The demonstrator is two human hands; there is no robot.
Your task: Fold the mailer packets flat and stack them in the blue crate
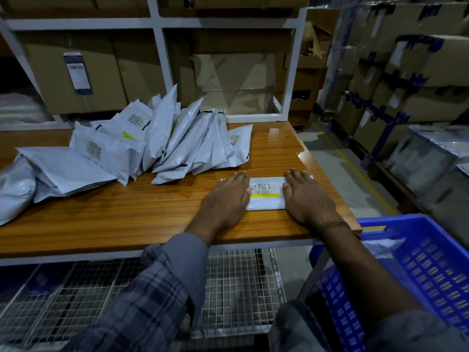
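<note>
A white mailer packet with a barcode label and a yellow strip lies folded on the wooden table near its right end. My left hand presses flat on the packet's left part. My right hand presses flat on its right part, fingers straight. A heap of several white mailer packets lies at the table's back left. The blue crate stands low at the right beside the table, with a white packet inside it.
A white metal shelf frame with cardboard boxes rises behind the table. A wire mesh shelf sits under the tabletop. Stacks of wrapped cardboard boxes line the aisle at the right.
</note>
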